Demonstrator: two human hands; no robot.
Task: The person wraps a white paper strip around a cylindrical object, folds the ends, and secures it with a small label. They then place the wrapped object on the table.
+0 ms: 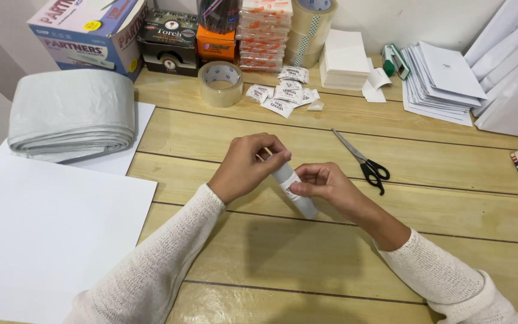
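A small white roll [294, 191] of paper sits between both hands, just above the wooden table [451, 198]. The left hand [247, 166] wraps its fingers around the top end. The right hand [325, 182] pinches the middle. Black scissors [364, 162] lie near the right hand. A clear tape ring [220, 83] and little white packets [283, 94] sit farther back. A folded grey plastic sheet [72, 114] lies on the left.

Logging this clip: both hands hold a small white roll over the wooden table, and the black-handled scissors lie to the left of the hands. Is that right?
Not quite. In the head view the scissors lie to the right of the hands, not the left. The left hand and right hand do hold the small white roll over the wooden table.
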